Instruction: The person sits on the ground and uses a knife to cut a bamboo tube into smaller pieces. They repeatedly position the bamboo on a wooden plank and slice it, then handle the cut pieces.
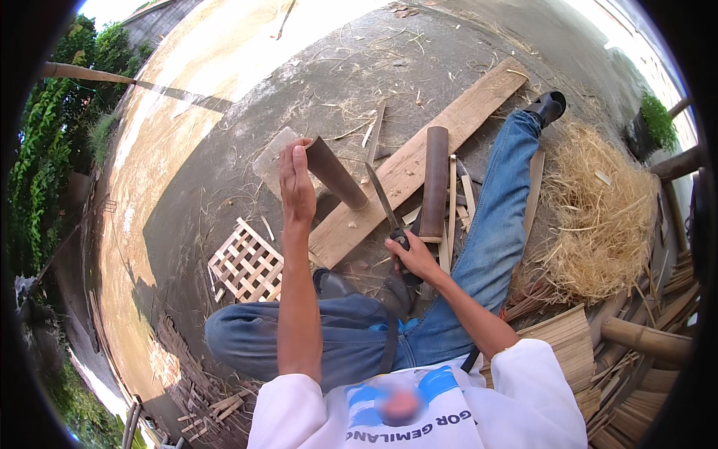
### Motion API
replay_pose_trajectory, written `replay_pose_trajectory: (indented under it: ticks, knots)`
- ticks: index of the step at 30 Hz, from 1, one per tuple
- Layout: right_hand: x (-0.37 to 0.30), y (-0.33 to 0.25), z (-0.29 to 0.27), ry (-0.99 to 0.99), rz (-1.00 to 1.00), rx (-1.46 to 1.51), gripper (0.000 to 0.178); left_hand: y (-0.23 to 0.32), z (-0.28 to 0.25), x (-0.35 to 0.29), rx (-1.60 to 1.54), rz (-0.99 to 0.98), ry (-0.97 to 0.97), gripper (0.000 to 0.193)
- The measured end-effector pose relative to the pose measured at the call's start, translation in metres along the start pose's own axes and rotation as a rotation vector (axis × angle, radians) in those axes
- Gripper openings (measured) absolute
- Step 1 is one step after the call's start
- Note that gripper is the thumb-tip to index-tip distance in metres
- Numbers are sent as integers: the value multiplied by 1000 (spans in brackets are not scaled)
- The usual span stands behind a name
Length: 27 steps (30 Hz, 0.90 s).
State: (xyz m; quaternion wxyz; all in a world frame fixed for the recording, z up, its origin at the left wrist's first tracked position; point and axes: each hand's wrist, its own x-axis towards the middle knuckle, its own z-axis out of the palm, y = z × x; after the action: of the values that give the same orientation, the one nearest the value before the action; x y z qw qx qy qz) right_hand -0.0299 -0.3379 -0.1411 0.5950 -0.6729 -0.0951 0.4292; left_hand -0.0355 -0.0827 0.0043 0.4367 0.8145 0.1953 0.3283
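My left hand (297, 183) is at the upper end of a brown split bamboo piece (336, 176), fingers straight along its edge, holding it tilted with its lower end on a long wooden plank (479, 101). My right hand (416, 256) is closed round the dark handle of a long knife (382, 197). Its narrow blade points up and away, just right of the held bamboo and apart from it. A second brown bamboo piece (434, 179) lies across the plank's right side, beyond my right hand.
Thin bamboo strips (452, 202) lie by my outstretched right leg (490, 202). A woven bamboo lattice (247, 262) is left of my left forearm. A heap of pale shavings (594, 217) lies at the right, near thick bamboo poles (647, 340). A flat slab (271, 161) lies behind my left hand.
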Motion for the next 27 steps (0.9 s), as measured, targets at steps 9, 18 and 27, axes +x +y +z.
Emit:
replay_pose_trajectory:
  ticks: [9,18,27]
  knots:
    - [-24,-101,21,-39,-330,61,45,-7,-4,-2,-164,-9,-23,42]
    - [-26,-153,35,-25,-380,-149,40,-10,3,-9,-133,-108,39,42]
    - [-22,-146,50,57,-504,-291,41,-11,6,-14,-159,-86,52,35]
